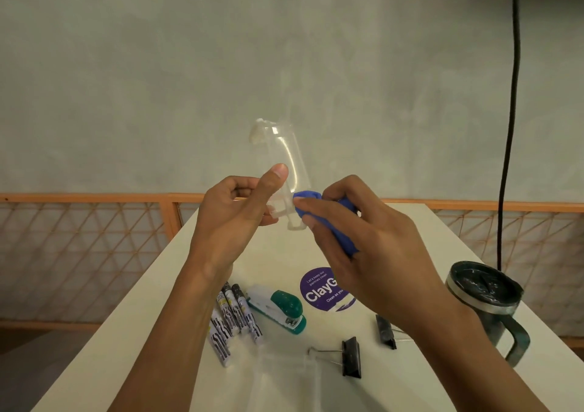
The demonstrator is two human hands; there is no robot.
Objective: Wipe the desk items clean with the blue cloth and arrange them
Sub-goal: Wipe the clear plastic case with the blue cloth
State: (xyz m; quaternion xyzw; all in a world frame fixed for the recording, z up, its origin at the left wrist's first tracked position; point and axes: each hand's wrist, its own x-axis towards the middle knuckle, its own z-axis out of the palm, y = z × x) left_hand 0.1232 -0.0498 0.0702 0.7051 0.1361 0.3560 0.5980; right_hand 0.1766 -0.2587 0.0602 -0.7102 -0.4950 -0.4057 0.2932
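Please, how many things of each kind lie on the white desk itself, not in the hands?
Black-and-white patterned markers: 4, overlapping, so approximate
Green-and-white stapler: 1
Black metal binder clips: 2
Dark lidded mug with handle: 1
Clear plastic piece, near edge: 1
Round purple sticker: 1
Total: 10

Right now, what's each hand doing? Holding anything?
Left hand: holding a clear plastic item, thumb up along its side.
Right hand: gripping the blue cloth, pressed against that item.

Left hand (234, 212) grips clear holder (286, 151); right hand (363, 247), cloth (308, 196).
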